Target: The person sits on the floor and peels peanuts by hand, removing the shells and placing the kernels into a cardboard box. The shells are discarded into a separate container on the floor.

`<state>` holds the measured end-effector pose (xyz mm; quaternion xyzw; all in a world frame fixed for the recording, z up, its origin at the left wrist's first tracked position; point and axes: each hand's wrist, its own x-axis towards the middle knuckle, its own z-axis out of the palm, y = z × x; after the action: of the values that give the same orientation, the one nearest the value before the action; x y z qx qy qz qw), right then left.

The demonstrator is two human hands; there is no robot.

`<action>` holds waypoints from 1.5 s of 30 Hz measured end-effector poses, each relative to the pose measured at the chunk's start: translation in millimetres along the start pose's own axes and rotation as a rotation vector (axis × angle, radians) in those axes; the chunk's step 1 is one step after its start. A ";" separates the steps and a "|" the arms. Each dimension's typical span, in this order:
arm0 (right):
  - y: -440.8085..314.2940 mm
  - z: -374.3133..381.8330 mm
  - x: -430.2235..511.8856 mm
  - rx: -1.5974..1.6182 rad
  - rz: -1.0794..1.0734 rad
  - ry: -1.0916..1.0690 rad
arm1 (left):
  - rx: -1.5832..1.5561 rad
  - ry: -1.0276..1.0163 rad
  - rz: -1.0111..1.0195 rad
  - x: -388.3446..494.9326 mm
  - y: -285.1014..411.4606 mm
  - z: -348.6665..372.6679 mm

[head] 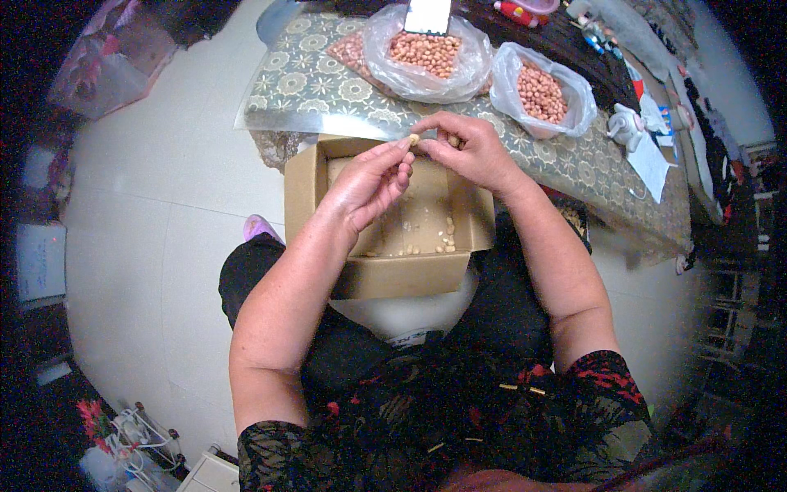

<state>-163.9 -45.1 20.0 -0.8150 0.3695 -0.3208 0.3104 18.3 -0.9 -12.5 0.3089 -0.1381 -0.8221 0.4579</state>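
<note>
Between the thumb and forefinger of my left hand (372,181) is an unshelled peanut (414,140). My right hand (470,150) meets it from the other side, its thumb and forefinger close against the shell. A second peanut (454,141) is tucked in the curled fingers of the right hand. Both hands are over the far part of an open cardboard box (403,277) in front of me. Several peanuts and pale bits (447,237) lie along the box's near and right edges inside; my left forearm hides part of its floor.
A table with a patterned cover (353,89) stands beyond the box. On it are a plastic bag of shelled reddish peanuts (424,55), a smaller such bag (541,92), a phone with a bright screen (427,15) and a white figurine (626,127).
</note>
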 end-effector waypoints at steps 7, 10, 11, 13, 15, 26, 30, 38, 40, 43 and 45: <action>-0.5 -2.5 -0.1 0.036 0.044 -0.030 | -0.009 -0.024 0.001 1.2 -1.4 -1.9; -1.4 -3.2 0.5 0.032 0.066 -0.050 | -0.008 -0.013 -0.001 1.9 -3.0 -2.0; -1.6 -2.5 0.9 0.031 0.061 -0.051 | 0.003 -0.021 0.001 1.7 -2.6 -2.0; -2.0 0.4 1.3 0.108 0.087 -0.047 | 0.032 -0.011 0.004 1.4 -2.5 -1.0; -2.2 5.1 1.1 0.208 0.116 -0.037 | 0.066 0.023 0.005 0.7 -2.9 1.4; 2.1 19.0 -0.9 0.368 0.162 0.001 | 0.169 0.065 0.043 -4.2 -1.0 11.6; 0.8 16.7 -0.9 0.387 0.177 0.002 | 0.226 0.034 0.071 -4.8 -1.1 12.7; 1.4 17.1 -0.3 0.363 0.175 -0.017 | 0.274 0.012 0.056 -7.3 -0.9 14.9; 1.0 16.5 -0.2 0.364 0.193 -0.042 | 0.269 0.009 0.060 -7.5 -0.8 15.7; -1.4 14.4 -0.3 0.381 0.243 -0.083 | 0.265 0.026 0.073 -7.4 -1.3 16.7; -4.0 13.8 0.2 0.433 0.252 -0.084 | 0.269 0.035 0.084 -7.5 -2.7 17.4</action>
<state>-151.8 -39.4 14.7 -0.6898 0.3776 -0.3169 0.5303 8.4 5.9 2.4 0.3759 -0.2520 -0.7707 0.4486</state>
